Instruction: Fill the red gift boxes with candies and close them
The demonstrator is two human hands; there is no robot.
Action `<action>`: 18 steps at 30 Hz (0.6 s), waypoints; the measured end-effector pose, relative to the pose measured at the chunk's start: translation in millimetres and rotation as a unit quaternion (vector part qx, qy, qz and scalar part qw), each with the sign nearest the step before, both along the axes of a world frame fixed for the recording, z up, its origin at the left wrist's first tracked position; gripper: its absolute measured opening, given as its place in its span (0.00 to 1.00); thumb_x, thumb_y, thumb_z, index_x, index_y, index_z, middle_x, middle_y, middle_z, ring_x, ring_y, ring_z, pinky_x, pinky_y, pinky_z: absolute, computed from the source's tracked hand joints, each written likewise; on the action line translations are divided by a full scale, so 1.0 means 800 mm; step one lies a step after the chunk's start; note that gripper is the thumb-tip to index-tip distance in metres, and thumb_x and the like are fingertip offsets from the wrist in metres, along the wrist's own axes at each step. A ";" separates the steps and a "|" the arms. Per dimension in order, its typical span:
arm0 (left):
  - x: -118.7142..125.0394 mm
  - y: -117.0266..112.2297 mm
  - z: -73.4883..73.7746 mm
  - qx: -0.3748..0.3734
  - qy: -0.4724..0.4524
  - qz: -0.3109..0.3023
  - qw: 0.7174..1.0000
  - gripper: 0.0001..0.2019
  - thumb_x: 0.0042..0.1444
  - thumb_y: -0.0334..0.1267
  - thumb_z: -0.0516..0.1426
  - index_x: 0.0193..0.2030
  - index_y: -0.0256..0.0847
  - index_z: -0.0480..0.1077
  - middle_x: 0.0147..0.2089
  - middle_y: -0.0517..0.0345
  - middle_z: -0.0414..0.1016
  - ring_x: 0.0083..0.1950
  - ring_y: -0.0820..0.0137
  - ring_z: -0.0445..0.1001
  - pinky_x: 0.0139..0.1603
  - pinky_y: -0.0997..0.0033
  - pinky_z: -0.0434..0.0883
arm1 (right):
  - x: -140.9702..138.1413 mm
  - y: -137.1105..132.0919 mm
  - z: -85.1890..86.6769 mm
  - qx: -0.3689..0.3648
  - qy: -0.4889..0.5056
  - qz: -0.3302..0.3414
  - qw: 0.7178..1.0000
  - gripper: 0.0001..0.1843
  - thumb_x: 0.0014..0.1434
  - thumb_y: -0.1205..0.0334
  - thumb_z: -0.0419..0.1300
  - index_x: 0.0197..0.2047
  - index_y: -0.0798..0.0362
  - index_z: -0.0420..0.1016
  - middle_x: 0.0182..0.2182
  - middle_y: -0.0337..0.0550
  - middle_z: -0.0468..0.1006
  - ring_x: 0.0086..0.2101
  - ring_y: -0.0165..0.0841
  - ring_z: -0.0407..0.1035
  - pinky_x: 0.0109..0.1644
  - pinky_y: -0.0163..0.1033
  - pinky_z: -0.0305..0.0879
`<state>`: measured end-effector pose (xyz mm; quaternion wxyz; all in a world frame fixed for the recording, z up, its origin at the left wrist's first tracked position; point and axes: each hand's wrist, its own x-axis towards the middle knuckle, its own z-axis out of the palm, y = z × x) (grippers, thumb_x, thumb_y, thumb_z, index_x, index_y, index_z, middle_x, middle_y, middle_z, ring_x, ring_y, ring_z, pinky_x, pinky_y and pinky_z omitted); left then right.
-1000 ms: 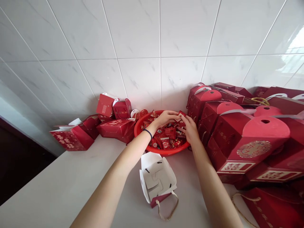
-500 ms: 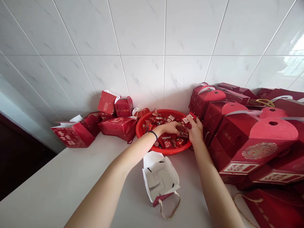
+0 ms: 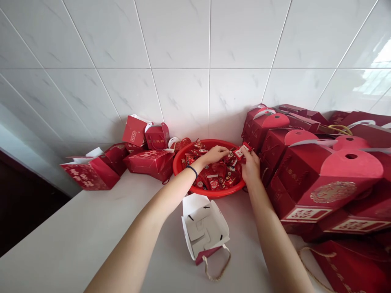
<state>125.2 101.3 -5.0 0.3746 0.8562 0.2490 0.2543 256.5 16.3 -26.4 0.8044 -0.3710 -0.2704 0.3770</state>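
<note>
A red plastic bowl [image 3: 180,160] full of small red wrapped sweets [image 3: 214,179] stands against the tiled wall. My left hand [image 3: 214,154], with a dark band at the wrist, is over the bowl, its fingers pinched on a small packet. My right hand [image 3: 251,167] is at the bowl's right rim, closed on several small red packets [image 3: 242,151]. In front of the bowl stands an open gift box [image 3: 204,228], white inside, red outside, with a rope handle [image 3: 218,268].
Closed red gift boxes [image 3: 317,179] are piled at the right, close to my right arm. More red boxes [image 3: 149,160] lie left of the bowl, some open. The white counter [image 3: 76,236] ends at a left edge beside a dark gap.
My left hand dipped into the sweets and rose again toward the bowl's far side. My right hand lifted out with packets and stays at the right rim.
</note>
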 end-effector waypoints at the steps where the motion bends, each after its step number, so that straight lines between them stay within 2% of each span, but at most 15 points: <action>1: -0.002 -0.001 0.003 -0.008 -0.015 0.001 1.000 0.20 0.60 0.50 0.52 0.29 0.35 0.73 0.29 0.57 0.74 0.31 0.71 0.68 0.35 0.71 0.65 | -0.001 0.001 0.000 0.001 0.000 0.002 1.000 0.20 0.40 0.55 0.72 0.35 0.52 0.74 0.29 0.34 0.78 0.31 0.28 0.73 0.38 0.34 0.72; 5: -0.005 -0.009 0.013 -0.043 -0.075 -0.008 0.996 0.23 0.57 0.56 0.56 0.34 0.34 0.75 0.32 0.57 0.75 0.32 0.72 0.68 0.36 0.73 0.65 | -0.001 0.001 -0.001 -0.004 -0.003 0.026 1.000 0.19 0.40 0.56 0.72 0.36 0.52 0.76 0.32 0.36 0.80 0.33 0.30 0.75 0.41 0.36 0.74; 9: -0.003 -0.011 0.015 -0.097 -0.139 -0.021 0.985 0.22 0.52 0.55 0.61 0.34 0.33 0.77 0.32 0.56 0.77 0.35 0.72 0.71 0.39 0.72 0.67 | 0.001 0.000 -0.001 -0.014 -0.009 0.058 0.998 0.19 0.43 0.54 0.72 0.38 0.51 0.76 0.35 0.37 0.81 0.35 0.32 0.76 0.40 0.39 0.75; 13: -0.002 -0.008 0.012 -0.127 -0.152 -0.019 0.980 0.21 0.49 0.53 0.64 0.36 0.33 0.79 0.35 0.53 0.80 0.37 0.69 0.74 0.44 0.69 0.70 | 0.001 -0.001 -0.001 -0.016 -0.008 0.070 0.997 0.20 0.43 0.53 0.72 0.38 0.50 0.76 0.35 0.37 0.81 0.35 0.33 0.76 0.40 0.40 0.76; 15: -0.001 -0.005 0.011 -0.134 -0.152 -0.019 0.979 0.21 0.50 0.52 0.63 0.37 0.32 0.79 0.37 0.51 0.81 0.38 0.68 0.76 0.45 0.68 0.71 | 0.001 0.000 -0.001 -0.014 -0.002 0.066 0.998 0.20 0.41 0.53 0.73 0.38 0.50 0.76 0.34 0.37 0.81 0.34 0.34 0.76 0.40 0.41 0.76; 18: 0.001 -0.001 0.009 -0.108 -0.119 -0.005 0.987 0.22 0.61 0.50 0.53 0.42 0.31 0.78 0.40 0.47 0.82 0.39 0.67 0.78 0.44 0.67 0.73 | 0.002 0.000 0.000 -0.010 0.010 0.053 0.999 0.21 0.41 0.54 0.73 0.37 0.51 0.75 0.33 0.37 0.81 0.34 0.33 0.76 0.40 0.40 0.77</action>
